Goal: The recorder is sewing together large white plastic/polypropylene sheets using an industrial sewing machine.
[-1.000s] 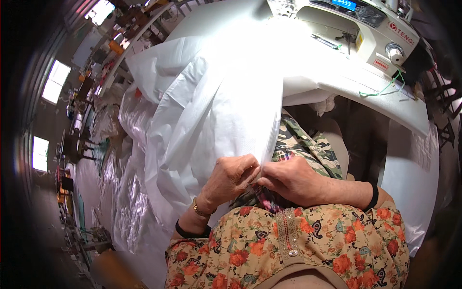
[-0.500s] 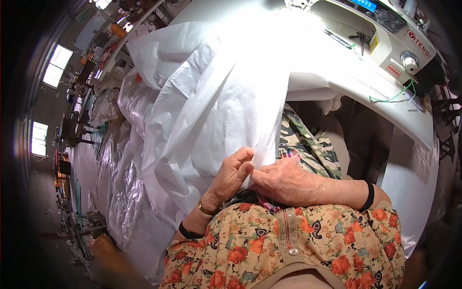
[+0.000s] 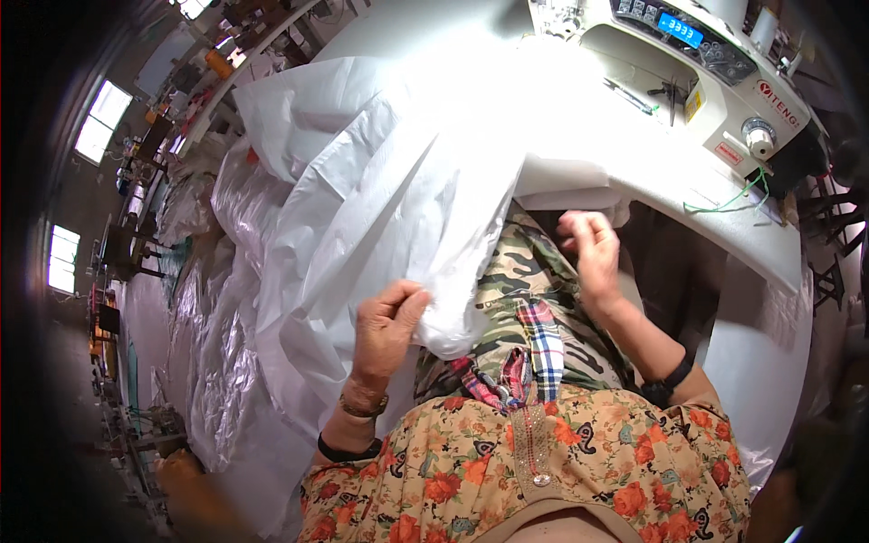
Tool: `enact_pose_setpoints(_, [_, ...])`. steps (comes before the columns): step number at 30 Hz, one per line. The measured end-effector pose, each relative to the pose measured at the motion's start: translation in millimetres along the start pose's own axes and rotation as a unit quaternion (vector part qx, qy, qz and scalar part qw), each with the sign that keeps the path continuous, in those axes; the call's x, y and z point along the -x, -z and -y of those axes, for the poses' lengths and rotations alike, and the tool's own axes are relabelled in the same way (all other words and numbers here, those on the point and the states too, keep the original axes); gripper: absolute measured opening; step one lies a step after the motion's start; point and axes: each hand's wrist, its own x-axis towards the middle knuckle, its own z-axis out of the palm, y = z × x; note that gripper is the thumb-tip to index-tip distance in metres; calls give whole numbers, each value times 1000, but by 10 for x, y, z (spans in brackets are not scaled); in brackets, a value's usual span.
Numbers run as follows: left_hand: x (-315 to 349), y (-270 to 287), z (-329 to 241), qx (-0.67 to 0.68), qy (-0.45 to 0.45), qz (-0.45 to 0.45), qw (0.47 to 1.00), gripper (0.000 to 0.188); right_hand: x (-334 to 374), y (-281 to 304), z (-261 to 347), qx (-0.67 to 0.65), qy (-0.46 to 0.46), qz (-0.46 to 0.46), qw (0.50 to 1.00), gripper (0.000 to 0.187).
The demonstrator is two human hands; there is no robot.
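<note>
White sheet point(image 3: 362, 208) spills off the surface point(image 3: 724, 204) and down across the lap, its near end bunched into a soft, rounded fold. I have that fold by its left side: my left hand point(image 3: 385, 330) is clamped on it, thumb and first finger pressed together over the material. My right hand point(image 3: 593, 258) is off the sheet, raised over the right thigh near the front rim of the surface. Its fingers are loosely curled with a gap between the tips, and I see nothing in them, though they are a little blurred.

Up at the sewing machine point(image 3: 724, 109), lamp glare washes out the sheet, so I cannot tell whether it lies under the needle. Right of the glare, a pen-like tool point(image 3: 629, 95) and a green thread point(image 3: 756, 185) are well apart from both hands. Under the fold I make out camouflage trousers point(image 3: 507, 262), with plaid strips point(image 3: 543, 348) lying on them just beside it. Shiny sheeting point(image 3: 222, 389) heaps up on the left.

I judge the step in hand to be sorting the sheet's near edge, one hand keeping hold while the other is free. To my mind the next move calls for a steady left pinch and a clear path for the right fingers, away from the plaid strips.
</note>
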Motion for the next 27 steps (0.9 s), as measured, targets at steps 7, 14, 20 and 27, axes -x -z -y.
enact_pose_setpoints(7, [-186, 250, -143, 32, -44, -54, 997, 10, -1135, 597, -1180, 441, 121, -250, 853, 70])
enact_pose_setpoints(14, [-344, 446, -188, 70, -95, -62, 991, 9, -889, 689, -885, 418, 144, 15, 897, 25])
enact_pose_setpoints(20, [-376, 439, -174, 102, -100, -58, 988, 9, -1065, 581, -707, 691, -2, 144, 709, 30])
enact_pose_setpoints(27, [-371, 434, -122, 94, -97, -49, 990, 8, -1063, 466, -888, 691, 214, 207, 659, 23])
